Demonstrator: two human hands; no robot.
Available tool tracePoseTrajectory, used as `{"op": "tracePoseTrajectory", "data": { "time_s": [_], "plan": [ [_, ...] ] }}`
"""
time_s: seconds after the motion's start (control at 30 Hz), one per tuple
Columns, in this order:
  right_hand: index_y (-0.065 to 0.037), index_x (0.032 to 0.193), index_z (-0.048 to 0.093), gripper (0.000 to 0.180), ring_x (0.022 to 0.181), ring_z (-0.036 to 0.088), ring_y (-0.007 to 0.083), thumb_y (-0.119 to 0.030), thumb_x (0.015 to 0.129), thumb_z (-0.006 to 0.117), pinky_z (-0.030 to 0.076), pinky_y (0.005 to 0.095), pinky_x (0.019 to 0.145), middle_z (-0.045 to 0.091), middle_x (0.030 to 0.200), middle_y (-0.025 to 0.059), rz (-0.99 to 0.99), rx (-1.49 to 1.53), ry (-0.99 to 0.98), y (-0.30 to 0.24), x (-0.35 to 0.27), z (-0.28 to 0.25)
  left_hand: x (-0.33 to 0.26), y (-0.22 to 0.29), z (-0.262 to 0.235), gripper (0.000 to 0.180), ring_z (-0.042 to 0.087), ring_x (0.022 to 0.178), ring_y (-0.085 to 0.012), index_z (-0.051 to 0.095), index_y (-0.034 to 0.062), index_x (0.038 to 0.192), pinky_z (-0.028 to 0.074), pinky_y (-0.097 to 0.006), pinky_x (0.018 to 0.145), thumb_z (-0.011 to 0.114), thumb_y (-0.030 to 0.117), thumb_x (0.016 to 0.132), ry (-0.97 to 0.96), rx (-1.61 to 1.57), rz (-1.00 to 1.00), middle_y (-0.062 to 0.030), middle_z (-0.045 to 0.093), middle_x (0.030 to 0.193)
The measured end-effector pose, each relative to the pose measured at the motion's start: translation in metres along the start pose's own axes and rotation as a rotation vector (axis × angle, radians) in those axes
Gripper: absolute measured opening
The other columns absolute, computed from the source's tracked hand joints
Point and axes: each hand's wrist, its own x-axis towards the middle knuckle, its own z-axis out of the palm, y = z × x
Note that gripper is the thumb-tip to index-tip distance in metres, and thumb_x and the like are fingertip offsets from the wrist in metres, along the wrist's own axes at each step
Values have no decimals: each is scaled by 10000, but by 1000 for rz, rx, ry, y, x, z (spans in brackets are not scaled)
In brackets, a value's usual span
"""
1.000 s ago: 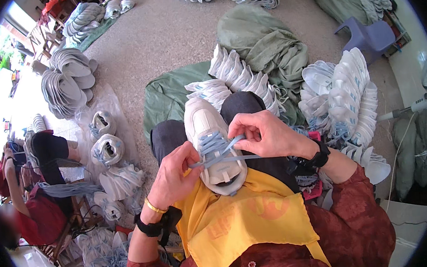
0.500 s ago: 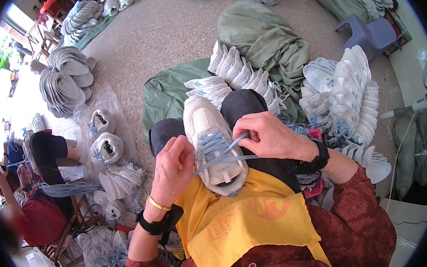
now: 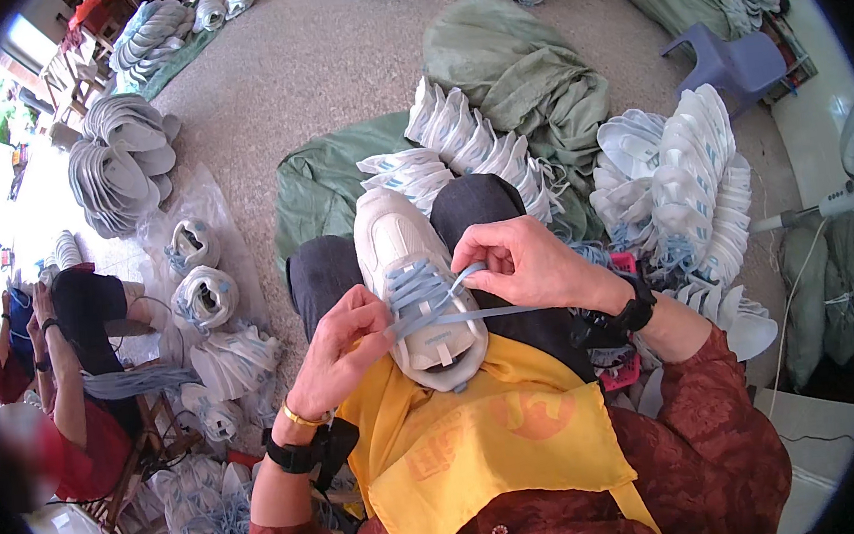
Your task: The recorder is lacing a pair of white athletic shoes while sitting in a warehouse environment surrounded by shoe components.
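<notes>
The white shoe (image 3: 416,286) lies on the person's lap, hardly shifted over the last second. The right hand (image 3: 532,264) has drawn its pale blue lace (image 3: 471,314) tauter across the eyelets, fingers pinching it; the left hand (image 3: 347,338) has closed in, fingers gripping the other end, so lacing is progressing.

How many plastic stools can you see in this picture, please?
1: a purple plastic stool stands on the floor at the upper right, beside the stacked white shoe uppers. Others may be hidden beyond the frame.
</notes>
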Motion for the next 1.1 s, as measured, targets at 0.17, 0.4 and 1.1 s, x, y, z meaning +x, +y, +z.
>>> {"op": "tracePoseTrajectory", "data": {
  "time_s": [0.17,0.4,1.1],
  "plan": [
    [-28,1047,705,154,643,572,61,-31,897,736,477,252,585,643,748,5,-17,-90,-21,0,-2,-2,3,4,9,173,510,944,-141,532,17,827,424,-274,861,674,34,924,59,-98,111,-44,521,1023],
    [-30,1019,713,126,646,577,73,-36,895,736,490,267,601,655,751,11,-36,-65,-2,-3,-2,3,-1,-1,7,128,510,888,-131,580,12,829,433,-278,828,673,36,915,63,-245,-10,-31,555,941],
    [-16,984,626,174,632,644,248,6,827,696,522,376,612,637,774,110,-123,-210,14,-3,-3,1,-5,-10,7,190,440,670,-108,507,46,872,394,-266,625,686,-17,856,221,159,168,-2,472,739]
  ]
}}
